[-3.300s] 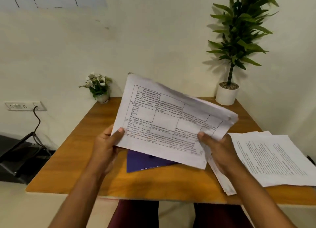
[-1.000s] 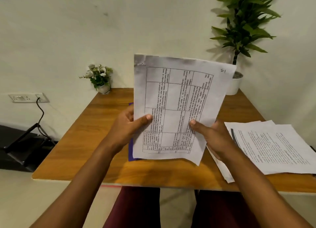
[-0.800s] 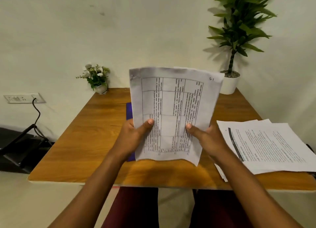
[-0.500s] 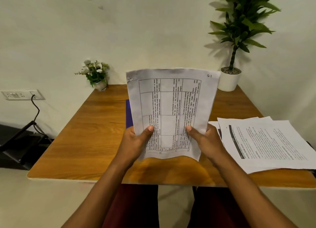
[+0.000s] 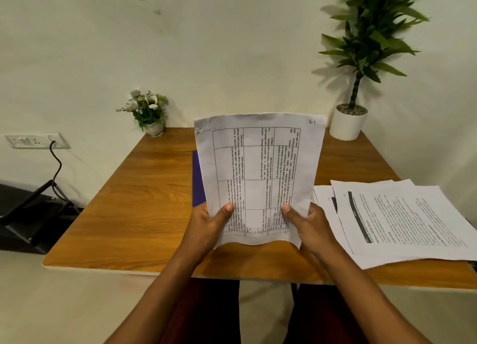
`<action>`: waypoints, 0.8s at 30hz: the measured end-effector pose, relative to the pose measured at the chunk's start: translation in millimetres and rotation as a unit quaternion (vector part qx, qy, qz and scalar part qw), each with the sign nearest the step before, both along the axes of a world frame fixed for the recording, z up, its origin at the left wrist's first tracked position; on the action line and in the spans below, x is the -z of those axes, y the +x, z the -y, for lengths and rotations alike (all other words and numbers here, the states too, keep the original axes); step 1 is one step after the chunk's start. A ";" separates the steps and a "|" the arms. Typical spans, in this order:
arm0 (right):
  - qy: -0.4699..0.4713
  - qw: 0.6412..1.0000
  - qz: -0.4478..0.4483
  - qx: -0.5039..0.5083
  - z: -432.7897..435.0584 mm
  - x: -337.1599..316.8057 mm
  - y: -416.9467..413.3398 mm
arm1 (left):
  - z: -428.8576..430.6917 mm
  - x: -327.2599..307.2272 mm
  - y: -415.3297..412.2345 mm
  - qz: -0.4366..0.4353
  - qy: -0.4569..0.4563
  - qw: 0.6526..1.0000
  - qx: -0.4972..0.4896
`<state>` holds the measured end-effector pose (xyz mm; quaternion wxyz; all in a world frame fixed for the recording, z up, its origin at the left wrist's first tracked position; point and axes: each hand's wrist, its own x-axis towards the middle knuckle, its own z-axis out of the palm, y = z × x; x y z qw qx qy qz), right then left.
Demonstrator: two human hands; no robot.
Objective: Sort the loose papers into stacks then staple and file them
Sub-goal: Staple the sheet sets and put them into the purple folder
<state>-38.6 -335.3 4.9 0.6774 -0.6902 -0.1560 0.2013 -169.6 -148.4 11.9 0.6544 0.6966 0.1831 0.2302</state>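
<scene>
I saw the sheaf of papers [image 5: 258, 173], white with a printed table turned sideways, held upright above the table [image 5: 144, 201]. Left hand [image 5: 209, 225] and right hand [image 5: 309, 225] each pinched its lower edge, thumbs in front. Right of that grip lay the loose papers [image 5: 402, 219]; behind it, a purple folder [image 5: 198, 178].

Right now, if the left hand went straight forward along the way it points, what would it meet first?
Probably the purple folder lying on the table just beyond the left hand, behind the held papers. Depth is unclear, so the hand might pass above it.
</scene>
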 end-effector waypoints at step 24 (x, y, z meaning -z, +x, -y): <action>0.269 0.953 -0.124 -0.069 -10.1 -10.5 -21.9 | 21.6 -23.6 16.6 0.167 -0.345 0.921 -0.074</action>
